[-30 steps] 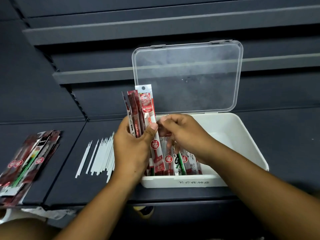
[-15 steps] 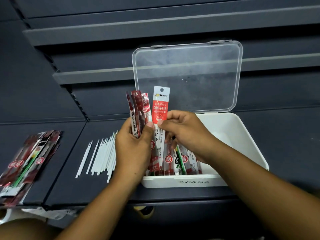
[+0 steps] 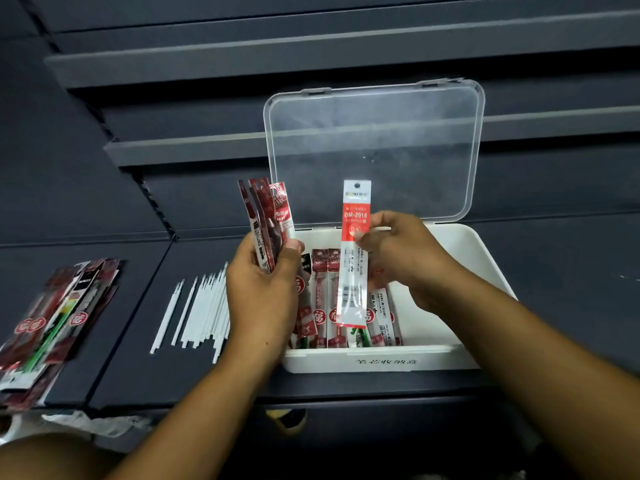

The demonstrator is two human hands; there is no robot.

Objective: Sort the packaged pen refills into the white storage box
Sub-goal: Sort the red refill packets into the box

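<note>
Item: red-and-white refill packet (image 3: 355, 251), upright, pinched by my right hand (image 3: 398, 258) over the white storage box (image 3: 478, 251), above the filed packets (image 3: 325, 299). My left hand (image 3: 263, 289) grips a fan of dark-red packets (image 3: 268, 223). Step: placing. Next, I judge: lower it in beside the filed packets.

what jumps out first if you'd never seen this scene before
The right hand pinches a red-and-white refill pack marked DM-2018 upright over the white storage box, whose clear lid stands open behind. Beside it, the left hand grips a fan of dark red refill packs at the box's left edge. Loose white sticks and a pile of more packs lie on the dark surface further left.
</note>
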